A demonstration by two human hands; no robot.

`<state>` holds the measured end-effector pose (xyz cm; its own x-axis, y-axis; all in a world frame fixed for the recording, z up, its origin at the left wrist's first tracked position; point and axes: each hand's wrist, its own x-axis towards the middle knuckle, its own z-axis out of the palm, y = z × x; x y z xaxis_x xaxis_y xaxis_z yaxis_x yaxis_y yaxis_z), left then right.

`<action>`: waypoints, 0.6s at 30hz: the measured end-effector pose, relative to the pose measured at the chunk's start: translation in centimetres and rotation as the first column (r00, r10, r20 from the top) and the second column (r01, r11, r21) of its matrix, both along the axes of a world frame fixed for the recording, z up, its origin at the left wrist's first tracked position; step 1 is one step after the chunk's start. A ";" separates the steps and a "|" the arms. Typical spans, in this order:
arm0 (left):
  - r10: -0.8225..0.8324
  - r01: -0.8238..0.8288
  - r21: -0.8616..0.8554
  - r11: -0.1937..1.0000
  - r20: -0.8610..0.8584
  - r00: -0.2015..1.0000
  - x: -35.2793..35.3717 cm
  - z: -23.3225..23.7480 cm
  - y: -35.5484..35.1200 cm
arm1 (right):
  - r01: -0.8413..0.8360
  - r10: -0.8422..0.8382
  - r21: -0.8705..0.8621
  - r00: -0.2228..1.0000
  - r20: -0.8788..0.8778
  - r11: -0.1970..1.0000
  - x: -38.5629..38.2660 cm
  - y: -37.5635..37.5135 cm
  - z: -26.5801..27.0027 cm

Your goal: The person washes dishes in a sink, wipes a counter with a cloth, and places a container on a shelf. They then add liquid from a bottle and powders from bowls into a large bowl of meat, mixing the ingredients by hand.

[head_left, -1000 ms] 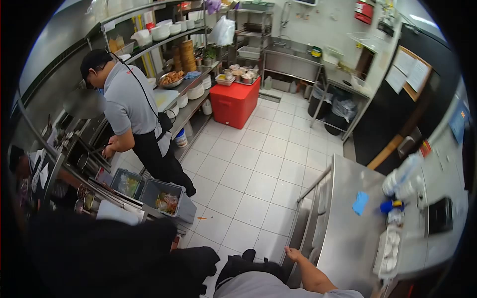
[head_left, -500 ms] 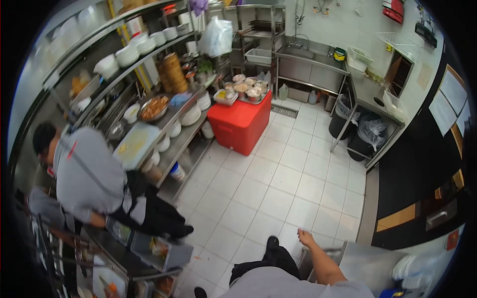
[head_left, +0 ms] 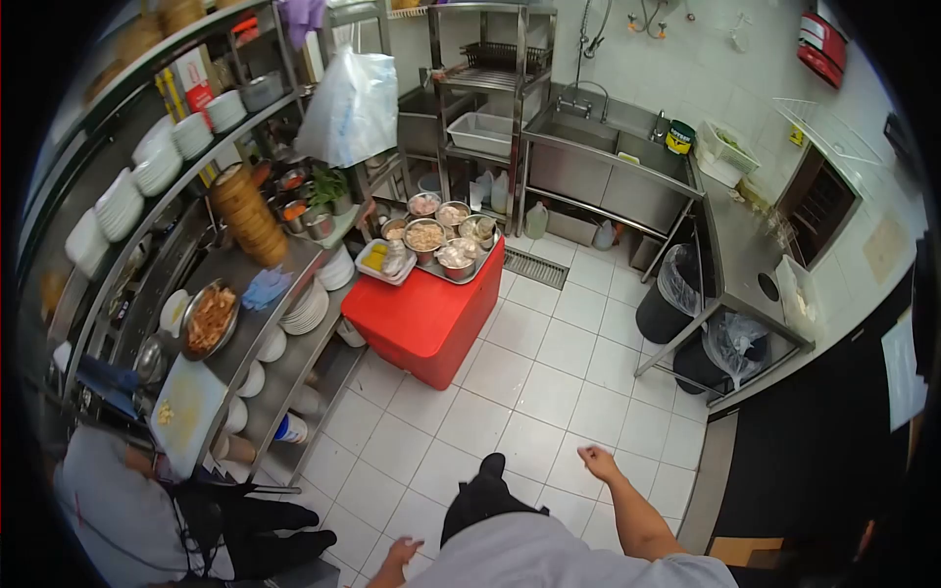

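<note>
White tiled floor (head_left: pixel 495 412), centre of frame; red cooler box (head_left: pixel 431 333) on it left of centre, black bins (head_left: pixel 659 320) at right. On cooler lid: tray (head_left: pixel 470 280) with metal bowls of food (head_left: pixel 425 237), white container (head_left: pixel 385 279) beside tray. Steel counter (head_left: pixel 252 335), left of frame: metal bowl (head_left: pixel 234 326) of orange-brown food, crumpled blue item (head_left: pixel 266 288), bamboo steamers (head_left: pixel 245 218), white cutting board (head_left: pixel 188 421) with pale yellow pieces (head_left: pixel 165 414). Shelf underneath: stacked white plates (head_left: pixel 306 309), white bowls (head_left: pixel 252 379).

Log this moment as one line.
Left hand: nothing visibly held | right hand: nothing visibly held, above floor | ahead: red box, food containers on top | co-worker: lower left of view
</note>
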<state>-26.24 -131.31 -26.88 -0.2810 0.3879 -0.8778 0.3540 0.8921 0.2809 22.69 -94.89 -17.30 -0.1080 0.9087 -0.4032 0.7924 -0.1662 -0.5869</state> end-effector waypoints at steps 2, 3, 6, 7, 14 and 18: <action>-0.188 0.190 0.015 0.982 -0.062 0.980 -0.9 2.4 13.7 | -0.027 0.062 -0.211 0.985 0.159 0.977 5.3 1.0 -3.6; -0.359 0.367 0.065 0.928 -0.113 0.927 -2.1 1.1 20.3 | -0.019 0.101 -0.363 0.972 0.210 0.932 7.5 1.7 -4.4; -0.326 0.363 0.228 0.903 -0.187 0.927 -2.5 8.5 42.2 | 0.371 -0.307 -0.619 0.928 0.213 0.692 11.4 3.6 -0.9; -0.287 0.352 0.383 0.854 -0.219 0.933 -2.6 9.6 48.7 | 0.481 -0.458 -0.617 0.864 0.210 0.623 12.5 4.5 -0.9; -0.043 0.123 0.774 0.621 -0.122 0.992 2.1 17.2 82.6 | 0.160 -0.037 -0.740 0.983 0.180 0.654 17.8 26.6 -8.6; -0.034 -0.013 0.843 0.537 0.037 0.999 5.7 14.6 92.7 | 0.223 -0.044 -0.655 0.960 0.278 0.722 13.3 50.9 -7.6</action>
